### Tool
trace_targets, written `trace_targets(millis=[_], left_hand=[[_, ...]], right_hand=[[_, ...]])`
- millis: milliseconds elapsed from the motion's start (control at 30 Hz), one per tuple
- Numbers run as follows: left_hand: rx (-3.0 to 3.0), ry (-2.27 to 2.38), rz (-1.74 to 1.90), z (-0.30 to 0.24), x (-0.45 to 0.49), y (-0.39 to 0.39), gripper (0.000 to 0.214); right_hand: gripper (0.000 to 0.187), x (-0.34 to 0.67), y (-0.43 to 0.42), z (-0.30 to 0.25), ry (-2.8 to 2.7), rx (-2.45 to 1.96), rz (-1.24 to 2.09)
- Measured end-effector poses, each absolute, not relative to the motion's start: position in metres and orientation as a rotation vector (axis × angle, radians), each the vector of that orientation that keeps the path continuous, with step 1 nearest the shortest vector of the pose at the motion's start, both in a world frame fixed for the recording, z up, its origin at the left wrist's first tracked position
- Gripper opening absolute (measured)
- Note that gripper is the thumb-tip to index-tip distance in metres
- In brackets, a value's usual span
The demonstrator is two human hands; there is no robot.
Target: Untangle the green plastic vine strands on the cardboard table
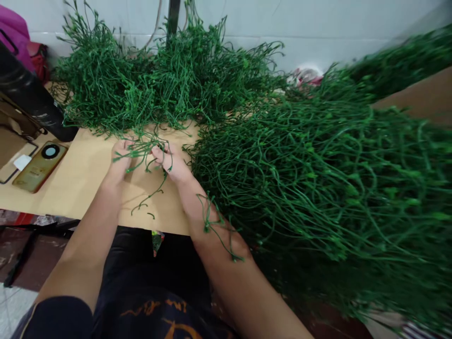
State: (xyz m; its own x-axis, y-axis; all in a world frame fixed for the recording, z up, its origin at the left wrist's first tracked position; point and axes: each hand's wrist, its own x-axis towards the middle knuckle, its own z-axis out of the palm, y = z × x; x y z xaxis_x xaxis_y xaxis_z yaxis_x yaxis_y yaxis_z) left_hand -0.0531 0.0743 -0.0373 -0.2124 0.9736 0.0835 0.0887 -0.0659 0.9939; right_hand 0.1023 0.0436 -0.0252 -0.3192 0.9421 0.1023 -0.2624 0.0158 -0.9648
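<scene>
Several thin green plastic-looking plant stems with small branched tips stretch between my two hands, just above the tan work surface. My left hand closes on their left part, its fingertips partly covered by the stems. My right hand pinches the same stems from the right, thumb pressed toward the fingers. A loose stem hangs or lies below my right hand, with a small curved piece near the front edge. Another sprig rests across my right forearm.
A large heap of green stems fills the right side. Another pile stands along the wall. At left are a phone, a black cylinder and a magenta bag. A dark post rises behind the pile.
</scene>
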Motion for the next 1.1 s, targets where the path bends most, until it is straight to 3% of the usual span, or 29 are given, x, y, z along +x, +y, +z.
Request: trace_targets(millis=[300, 467, 733, 900, 1100], left_hand=[[1.070, 1.348, 1.176, -0.013, -0.030, 0.050, 0.022], [1.197, 1.300, 1.138, -0.015, -0.028, 0.049, 0.014], [1.126, 1.263, 1.181, -0.021, -0.031, 0.051, 0.012], [1.200, 1.315, 1.231, -0.027, -0.032, 0.053, 0.006], [1.419, 1.231, 1.141, -0.033, -0.031, 0.052, 0.034]], right_hand=[[0.019, 0.094, 0.052, -0.024, -1.192, -0.994, 1.466], [0.021, 0.091, 0.056, -0.033, -1.329, -1.008, 1.362], [0.008, 0.093, 0.052, -0.033, -1.684, -1.036, 1.098], [0.019, 0.095, 0.050, -0.028, -1.627, -1.057, 1.125], [0.023, 0.102, 0.055, -0.029, -1.422, -1.137, 1.303]])
